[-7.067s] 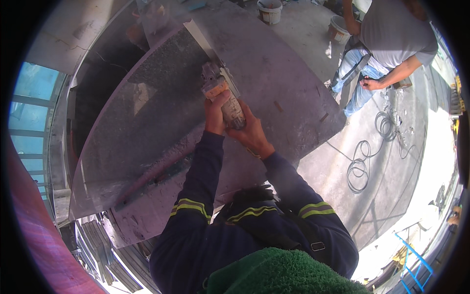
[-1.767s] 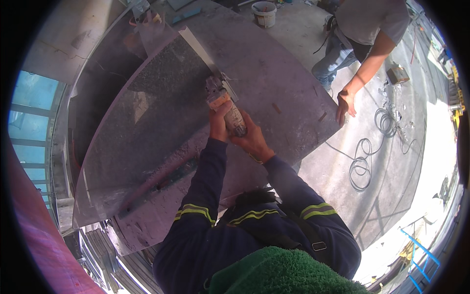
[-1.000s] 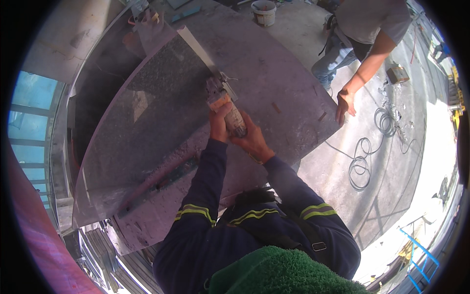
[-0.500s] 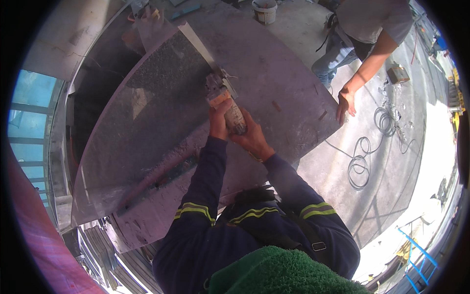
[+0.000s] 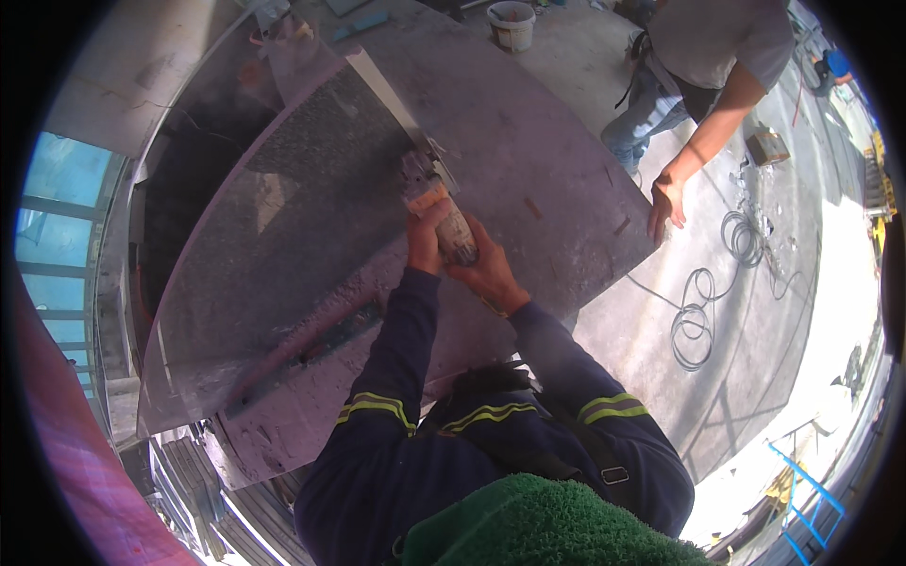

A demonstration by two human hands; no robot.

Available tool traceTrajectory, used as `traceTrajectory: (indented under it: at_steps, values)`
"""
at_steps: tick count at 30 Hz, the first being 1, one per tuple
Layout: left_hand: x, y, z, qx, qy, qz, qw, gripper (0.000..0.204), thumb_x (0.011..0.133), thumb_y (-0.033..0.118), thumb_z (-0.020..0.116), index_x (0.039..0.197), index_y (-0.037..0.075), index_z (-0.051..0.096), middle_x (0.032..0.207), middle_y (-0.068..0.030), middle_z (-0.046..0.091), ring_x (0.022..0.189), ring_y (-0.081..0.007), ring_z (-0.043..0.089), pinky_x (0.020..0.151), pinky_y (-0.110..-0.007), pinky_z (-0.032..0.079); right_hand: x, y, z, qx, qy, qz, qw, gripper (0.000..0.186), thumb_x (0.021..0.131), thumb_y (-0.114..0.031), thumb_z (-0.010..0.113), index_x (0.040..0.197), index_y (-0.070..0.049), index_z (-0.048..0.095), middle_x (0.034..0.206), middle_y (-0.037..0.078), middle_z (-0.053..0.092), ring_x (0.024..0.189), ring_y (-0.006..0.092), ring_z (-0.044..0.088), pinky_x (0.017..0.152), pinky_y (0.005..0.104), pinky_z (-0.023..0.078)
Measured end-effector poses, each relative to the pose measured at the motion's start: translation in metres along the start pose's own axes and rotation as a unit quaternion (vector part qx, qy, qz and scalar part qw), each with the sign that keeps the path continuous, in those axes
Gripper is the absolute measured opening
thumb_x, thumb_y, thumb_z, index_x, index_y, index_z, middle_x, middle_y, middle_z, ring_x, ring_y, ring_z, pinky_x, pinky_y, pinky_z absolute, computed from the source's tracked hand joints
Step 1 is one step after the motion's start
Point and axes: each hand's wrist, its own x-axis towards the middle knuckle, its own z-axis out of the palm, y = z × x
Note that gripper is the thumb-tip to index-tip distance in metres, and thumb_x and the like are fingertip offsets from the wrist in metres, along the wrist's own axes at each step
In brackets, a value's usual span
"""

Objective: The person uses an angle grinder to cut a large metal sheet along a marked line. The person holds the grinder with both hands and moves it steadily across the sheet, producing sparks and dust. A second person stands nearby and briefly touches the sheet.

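Note:
A dusty angle grinder (image 5: 456, 236) with an orange band lies along the top of a large dark slab (image 5: 557, 208). My left hand (image 5: 425, 238) is wrapped round its body just behind the orange band. At the tool's rear end, my right hand (image 5: 491, 274) closes round the handle. The grinder's head touches or nearly touches the near end of a pale straight strip (image 5: 382, 90) on the slab; the disc cannot be made out clearly. Left of the strip, the slab's curved-edged part (image 5: 283, 217) looks dusty and speckled.
A co-worker's hand (image 5: 667, 203) rests at the slab's right corner. Coiled cable (image 5: 694, 325) lies on the floor at right, near a small cardboard box (image 5: 767, 146). A white bucket (image 5: 511, 28) stands beyond the slab. Metal profiles (image 5: 193, 481) lie at lower left.
The grinder and both my hands have shifted slightly nearer to me along the line of the pale strip. My grip and the co-worker's hand stay as they were.

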Motion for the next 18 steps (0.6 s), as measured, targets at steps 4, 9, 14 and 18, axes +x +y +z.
traceTrajectory:
  at_steps: [4, 9, 14, 18]
  values:
    - [-0.003, 0.003, 0.002, 0.004, -0.006, -0.011, 1.000, 0.040, 0.097, 0.018, 0.079, 0.131, 0.001, 0.066, 0.114, -0.0059, 0.069, 0.100, -0.0190, 0.073, 0.087, -0.037, 0.062, -0.001, 0.002, 0.001, 0.010, 0.003, 0.001, 1.000, 0.102, 0.078, -0.022, 0.088, 0.169, -0.006, 0.043, 0.140, 0.026, 0.074, 0.132, 0.0419, 0.073, 0.110, 0.0451, 0.056]
    - [-0.003, 0.010, 0.006, 0.002, -0.005, -0.009, 1.000, 0.040, 0.097, 0.019, 0.080, 0.131, 0.002, 0.066, 0.114, -0.0051, 0.069, 0.099, -0.0178, 0.073, 0.086, -0.036, 0.061, 0.001, -0.001, 0.001, 0.006, 0.002, 0.000, 1.000, 0.102, 0.078, -0.023, 0.088, 0.169, -0.006, 0.043, 0.138, 0.027, 0.075, 0.132, 0.0426, 0.073, 0.109, 0.0457, 0.057]
    - [-0.004, 0.012, 0.008, 0.005, 0.008, -0.002, 1.000, 0.039, 0.097, 0.019, 0.080, 0.131, 0.002, 0.066, 0.114, -0.0046, 0.069, 0.098, -0.0175, 0.073, 0.085, -0.036, 0.061, 0.002, -0.003, 0.001, -0.007, 0.003, 0.009, 1.000, 0.103, 0.078, -0.022, 0.088, 0.169, -0.006, 0.043, 0.137, 0.027, 0.075, 0.131, 0.0430, 0.073, 0.109, 0.0457, 0.057]
    - [-0.004, 0.006, 0.005, 0.005, -0.005, -0.003, 1.000, 0.038, 0.098, 0.017, 0.079, 0.130, 0.003, 0.066, 0.114, -0.0049, 0.070, 0.097, -0.0174, 0.073, 0.084, -0.036, 0.062, 0.001, 0.002, 0.001, -0.007, 0.002, 0.004, 1.000, 0.103, 0.079, -0.022, 0.088, 0.169, -0.006, 0.042, 0.137, 0.027, 0.075, 0.130, 0.0429, 0.073, 0.109, 0.0452, 0.057]
